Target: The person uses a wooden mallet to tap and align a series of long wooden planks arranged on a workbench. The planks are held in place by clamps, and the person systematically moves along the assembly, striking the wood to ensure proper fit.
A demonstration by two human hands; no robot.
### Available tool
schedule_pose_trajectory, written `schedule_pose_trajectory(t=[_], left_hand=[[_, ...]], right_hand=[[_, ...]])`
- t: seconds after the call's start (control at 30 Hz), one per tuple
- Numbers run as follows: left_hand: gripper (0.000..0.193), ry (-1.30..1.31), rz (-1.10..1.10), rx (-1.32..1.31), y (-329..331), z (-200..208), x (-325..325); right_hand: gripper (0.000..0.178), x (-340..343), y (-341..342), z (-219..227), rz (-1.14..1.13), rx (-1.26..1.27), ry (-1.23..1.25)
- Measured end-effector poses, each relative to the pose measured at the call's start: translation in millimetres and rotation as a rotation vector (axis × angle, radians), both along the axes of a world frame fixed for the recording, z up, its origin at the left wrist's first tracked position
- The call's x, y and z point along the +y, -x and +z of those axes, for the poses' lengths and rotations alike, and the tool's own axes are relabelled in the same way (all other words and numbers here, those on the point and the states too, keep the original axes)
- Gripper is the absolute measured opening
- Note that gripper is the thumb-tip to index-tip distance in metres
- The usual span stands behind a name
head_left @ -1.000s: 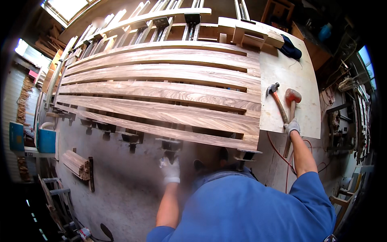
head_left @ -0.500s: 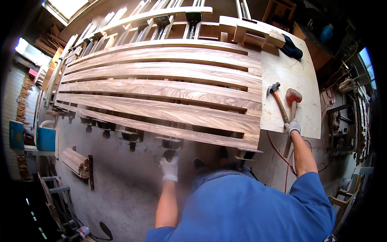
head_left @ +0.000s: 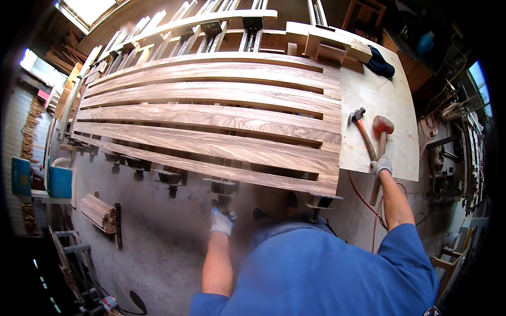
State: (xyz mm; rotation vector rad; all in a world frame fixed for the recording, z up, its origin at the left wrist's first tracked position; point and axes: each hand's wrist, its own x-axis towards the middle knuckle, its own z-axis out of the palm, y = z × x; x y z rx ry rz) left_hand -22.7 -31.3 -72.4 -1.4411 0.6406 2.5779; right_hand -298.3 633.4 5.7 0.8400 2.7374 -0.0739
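- A gloved right hand (head_left: 381,165) sits at the worktop's near edge, fingers curled over the handle of a red-headed mallet (head_left: 383,125); how tight the grip is cannot be told.
- A hammer (head_left: 363,131) lies beside the mallet on the pale worktop (head_left: 403,152), its handle end reaching the same glove.
- The gloved left hand (head_left: 221,221) is just below a clamp (head_left: 221,186) under the near edge of a slatted wooden panel (head_left: 211,115), fingers partly bent; whether they have hold of the clamp cannot be told.
- The panel lies flat, left of the worktop; it looks stiff and heavy, best lifted by both ends.
- The mallet is likely head-heavy and rigid, with a smooth handle best held low; the clamp should prove hard and sturdy, to be taken by its lower end.
- By count: one mallet, one hammer, two gloved hands, six long slats with five gaps, and at least five clamps along the near edge.
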Motion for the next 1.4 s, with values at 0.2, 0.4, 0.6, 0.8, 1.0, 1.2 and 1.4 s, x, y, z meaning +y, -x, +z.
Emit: schedule_pose_trajectory(t=[0.2,0.4,0.6,0.8,1.0,1.2,1.4], left_hand=[[0.039,1.941,-0.442,-0.041,8.0,48.5,38.6],[0.047,0.625,0.013,0.037,4.4,12.3,16.7],[0.065,-0.028,0.024,0.007,7.0,7.3,4.7],[0.044,1.849,-0.411,-0.074,2.7,35.6,38.2],[0.033,1.371,-0.336,-0.041,-9.7,0.7,12.4],[0.062,0.002,0.093,-0.087,11.8,0.0,3.6],[0.037,1.490,-0.230,-0.027,4.6,26.6,28.3]], right_hand=[[0.075,1.6,-0.5,-1.6,-0.026,0.000,0.009],[0.072,2.4,-0.9,-5.6,0.002,0.054,-0.019],[0.072,4.2,-1.6,-8.7,0.013,0.063,-0.012],[0.075,6.7,-2.7,-8.8,0.002,0.042,-0.009],[0.078,6.2,0.6,-4.4,0.019,0.010,-0.028],[0.075,4.2,4.2,-3.7,0.009,0.023,-0.017],[0.076,3.8,-1.9,-3.1,0.014,0.021,0.007]])
